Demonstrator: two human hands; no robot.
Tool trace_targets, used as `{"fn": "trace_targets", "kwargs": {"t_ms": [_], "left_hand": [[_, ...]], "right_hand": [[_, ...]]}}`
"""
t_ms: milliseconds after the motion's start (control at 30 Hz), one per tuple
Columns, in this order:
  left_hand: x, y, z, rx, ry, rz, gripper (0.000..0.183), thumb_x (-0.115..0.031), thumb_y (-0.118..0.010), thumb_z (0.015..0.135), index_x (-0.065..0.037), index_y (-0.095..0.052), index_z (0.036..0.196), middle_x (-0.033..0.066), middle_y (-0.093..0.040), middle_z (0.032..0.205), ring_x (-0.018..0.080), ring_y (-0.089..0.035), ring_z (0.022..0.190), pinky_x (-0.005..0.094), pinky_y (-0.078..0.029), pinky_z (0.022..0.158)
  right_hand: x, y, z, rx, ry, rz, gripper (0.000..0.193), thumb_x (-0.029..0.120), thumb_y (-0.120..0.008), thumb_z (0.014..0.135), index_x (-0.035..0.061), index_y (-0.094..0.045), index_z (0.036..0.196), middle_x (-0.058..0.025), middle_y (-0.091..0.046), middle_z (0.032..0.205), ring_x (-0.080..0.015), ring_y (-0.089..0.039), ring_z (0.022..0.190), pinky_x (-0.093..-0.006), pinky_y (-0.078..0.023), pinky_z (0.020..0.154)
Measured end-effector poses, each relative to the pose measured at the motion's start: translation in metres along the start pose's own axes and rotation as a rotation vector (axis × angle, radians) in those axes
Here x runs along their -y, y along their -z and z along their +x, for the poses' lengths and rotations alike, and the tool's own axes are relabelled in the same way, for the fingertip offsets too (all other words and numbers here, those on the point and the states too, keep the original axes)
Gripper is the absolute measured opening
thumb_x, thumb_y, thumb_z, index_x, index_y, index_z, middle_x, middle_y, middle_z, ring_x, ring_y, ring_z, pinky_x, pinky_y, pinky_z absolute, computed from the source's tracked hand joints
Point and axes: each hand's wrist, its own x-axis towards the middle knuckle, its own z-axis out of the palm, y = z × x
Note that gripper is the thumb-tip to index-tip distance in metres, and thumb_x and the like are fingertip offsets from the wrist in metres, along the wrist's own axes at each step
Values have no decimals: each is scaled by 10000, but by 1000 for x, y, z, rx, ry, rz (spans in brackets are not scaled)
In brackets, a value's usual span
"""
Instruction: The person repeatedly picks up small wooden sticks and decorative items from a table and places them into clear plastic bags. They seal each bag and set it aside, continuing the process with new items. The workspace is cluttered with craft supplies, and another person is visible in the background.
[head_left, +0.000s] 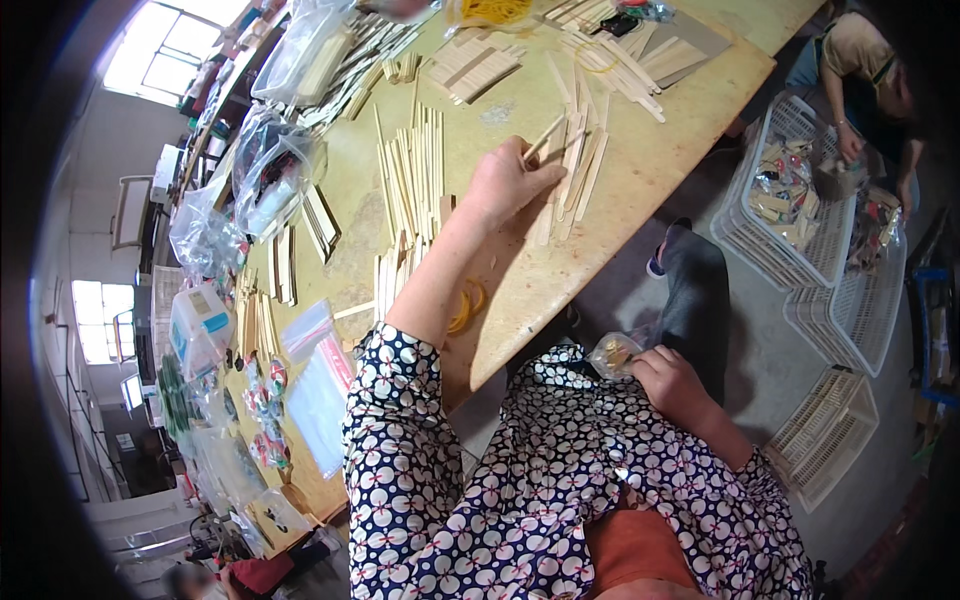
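My left hand (pixel 505 182) reaches over the table, fingers closed on a pale wooden stick (pixel 546 136) that slants up and away. Its thumb lies at the edge of a loose fan of flat wooden sticks (pixel 588 170). A row of thin wooden sticks (pixel 412 170) lies to the left of that hand. Yellow rubber bands (pixel 466 306) sit beside my left forearm. Down by my lap, my right hand (pixel 672 382) is closed on a small clear plastic bag (pixel 612 354) with something yellowish inside, too small to make out.
On the yellowish table (pixel 660 150), flat wooden pieces (pixel 475 68) and stacked strips (pixel 622 70) lie farther off. Clear bags (pixel 325 385) are at the left. White plastic crates (pixel 780 235) with packed items stand on the floor at right, where another person (pixel 860 70) bends over them.
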Motion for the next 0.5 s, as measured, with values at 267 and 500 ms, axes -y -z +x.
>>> {"fn": "trace_targets", "kwargs": {"t_ms": [267,500], "left_hand": [[39,34,5,168,262,-541,216,-231,-771,884,-87,-663,765,-43,-605,663,48,-477,527,227,-347,470],[42,44,-1,238,266,-529,137,-184,-742,892,-104,-662,815,-66,-606,686,24,-486,553,201,-342,476]], "right_hand": [[0,-1,-4,3,-46,34,167,113,-567,785,23,-647,902,-104,-617,880,-287,-597,854,-388,-481,750],[-3,-3,-4,31,-22,9,168,98,-564,785,32,-645,916,-92,-609,883,-272,-595,856,-375,-479,745]]}}
